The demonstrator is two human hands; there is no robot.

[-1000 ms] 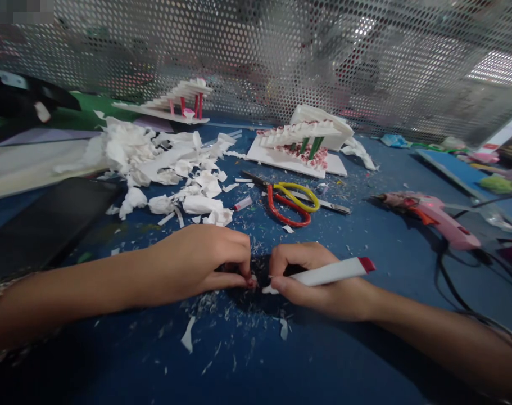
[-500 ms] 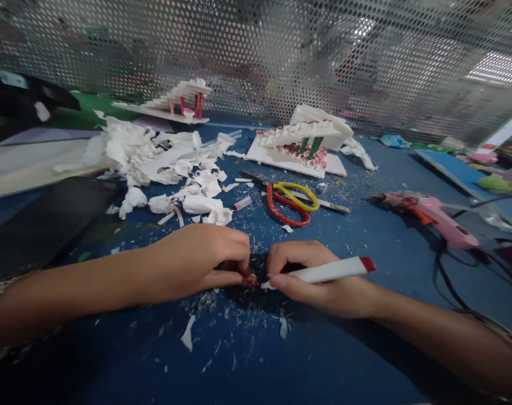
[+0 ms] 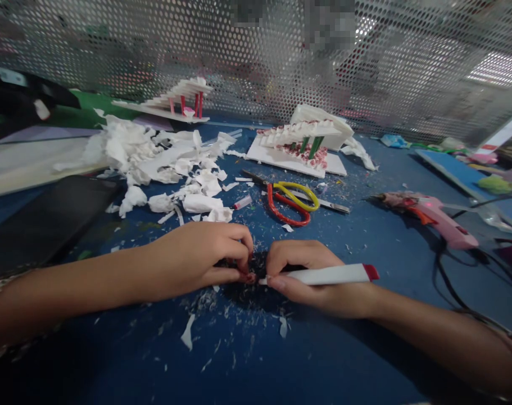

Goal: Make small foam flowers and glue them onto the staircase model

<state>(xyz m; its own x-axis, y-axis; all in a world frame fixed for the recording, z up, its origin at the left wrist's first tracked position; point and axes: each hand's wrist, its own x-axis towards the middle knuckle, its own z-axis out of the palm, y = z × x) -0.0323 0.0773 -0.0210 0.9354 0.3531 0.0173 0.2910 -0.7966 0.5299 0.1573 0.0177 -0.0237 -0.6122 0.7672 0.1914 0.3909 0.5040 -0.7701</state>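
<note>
My right hand (image 3: 312,278) grips a white marker (image 3: 335,274) with a red end, its tip pointing left. Facing it, my left hand (image 3: 216,253) pinches a tiny reddish-white piece (image 3: 250,278), mostly hidden by the fingers. The marker's tip is right beside that piece; whether they touch I cannot tell. White shavings (image 3: 211,304) lie on the blue table (image 3: 323,360) under and in front of both hands. Beyond the hands rest scissors (image 3: 289,203) with one red and one yellow handle, and a small red-and-white cap-like piece (image 3: 242,203).
Torn white scraps (image 3: 154,157) are heaped at back left, by a black phone-like slab (image 3: 53,216). Two white stair models, one with red posts (image 3: 171,101) and one with green posts (image 3: 300,140), stand before a perforated metal screen (image 3: 256,62). A pink glue gun (image 3: 441,216) with its cord lies right.
The marker has tilted flatter and its tip has shifted slightly up and left. My left fingers have changed position a little around the small piece.
</note>
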